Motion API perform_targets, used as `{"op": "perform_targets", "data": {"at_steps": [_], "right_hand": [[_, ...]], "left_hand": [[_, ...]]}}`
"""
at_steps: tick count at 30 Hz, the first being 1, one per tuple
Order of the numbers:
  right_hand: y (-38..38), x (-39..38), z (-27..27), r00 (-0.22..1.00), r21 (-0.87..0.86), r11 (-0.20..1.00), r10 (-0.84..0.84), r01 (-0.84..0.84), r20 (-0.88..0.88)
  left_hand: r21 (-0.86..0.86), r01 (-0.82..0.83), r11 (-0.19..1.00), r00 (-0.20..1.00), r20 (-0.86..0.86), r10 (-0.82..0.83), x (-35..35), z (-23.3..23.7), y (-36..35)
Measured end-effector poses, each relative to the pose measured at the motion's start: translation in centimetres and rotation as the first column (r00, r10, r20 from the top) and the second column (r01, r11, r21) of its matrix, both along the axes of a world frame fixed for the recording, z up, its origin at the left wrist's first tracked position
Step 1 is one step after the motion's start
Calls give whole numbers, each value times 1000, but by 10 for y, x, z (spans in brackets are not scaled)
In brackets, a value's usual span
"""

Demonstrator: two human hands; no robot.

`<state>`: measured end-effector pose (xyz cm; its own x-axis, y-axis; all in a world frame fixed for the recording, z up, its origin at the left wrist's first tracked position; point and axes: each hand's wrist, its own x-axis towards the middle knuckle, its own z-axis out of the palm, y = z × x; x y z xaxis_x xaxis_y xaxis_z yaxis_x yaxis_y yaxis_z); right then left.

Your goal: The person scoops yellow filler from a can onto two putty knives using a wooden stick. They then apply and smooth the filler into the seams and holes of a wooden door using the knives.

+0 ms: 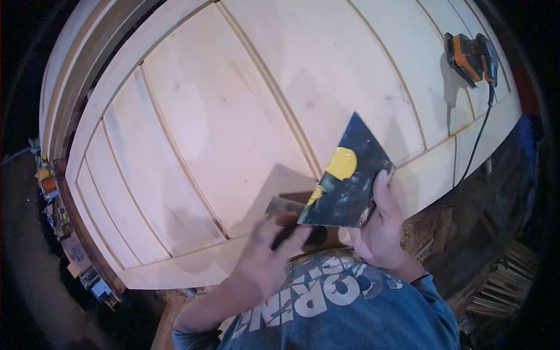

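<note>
My right hand point(382, 219) grips the edge of a dark, angular board point(367, 169) with its thumb on top. On that board sits a round dollop of yellow filler point(343, 164), with a smaller yellow smear point(315, 195) at its left edge. My left hand point(265, 251), a little blurred, is closed around the dark handle of a putty knife point(286, 205). Its metal blade lies close to the board's lower left edge and is partly hidden. Below both hands is a large pale wooden panel point(210, 111) with thin wooden strips across it.
An orange and black sander point(466, 58) rests at the panel's upper right, its cord point(481, 137) trailing over the near edge. Slatted wood pieces point(504, 280) lie at the lower right. Assorted items point(76, 251) line a shelf at the left. Another curved wooden piece point(76, 70) stands at upper left.
</note>
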<state>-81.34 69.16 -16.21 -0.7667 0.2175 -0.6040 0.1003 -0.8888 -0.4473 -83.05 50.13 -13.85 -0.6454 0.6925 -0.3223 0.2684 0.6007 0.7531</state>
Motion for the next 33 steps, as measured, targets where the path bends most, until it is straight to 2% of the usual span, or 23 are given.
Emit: {"op": "perform_targets", "data": {"at_steps": [3,4,5,6,7,10,13,14,15,17,19,20,22,24,25,27,28,33], "right_hand": [[5,8,10,993,117,990,-73,84,-95],[13,15,5,990,151,987,-33,53,-135],[15,20,2,989,144,988,-40,61,-144],[18,24,-1,987,137,988,-46,68,-156],[18,26,-4,984,131,989,-52,75,-171],[11,26,-3,982,61,996,-60,72,-179],[4,24,-1,988,21,996,-86,89,-125],[3,23,0,990,3,996,-83,84,-113],[1,22,0,992,-16,997,-78,76,-101],[-1,22,2,994,-9,997,-72,71,-80],[4,25,-2,993,0,1000,-31,31,-112],[6,26,-2,990,-20,997,-72,70,-122],[10,29,-1,982,-67,989,-137,129,-128],[24,37,-12,972,130,966,-212,224,-96],[32,42,-17,962,197,942,-257,271,-95],[47,57,-29,958,206,937,-262,281,-114],[50,62,-34,956,210,934,-267,288,-125],[54,77,-33,939,232,910,-335,343,-73]], "left_hand": [[-170,-17,985,981,-192,-17,12,-5,-13],[-15,-186,982,976,-122,183,-2,-3,-19],[178,-347,921,938,53,343,-7,3,-18],[352,-503,789,864,240,443,-12,9,-18],[319,-600,733,786,403,468,-16,18,-18],[377,-532,758,831,402,384,-14,27,-6],[454,-384,804,923,177,341,-7,23,-4],[497,-214,841,960,-52,275,-7,19,0],[642,-160,750,960,-76,270,-1,6,9],[408,-55,912,927,-318,198,3,3,11],[308,-44,950,954,-270,131,-1,6,2],[256,-39,966,967,-235,102,-3,6,-4],[93,112,989,940,-333,-75,-11,5,-13],[-103,239,966,850,-459,-259,-27,9,-13],[-197,278,940,826,-451,-338,-32,11,-8],[-375,352,857,765,-413,-495,-39,13,6],[-385,380,841,707,-466,-532,-41,13,16],[-445,501,742,558,-489,-670,-54,-6,43]]}}
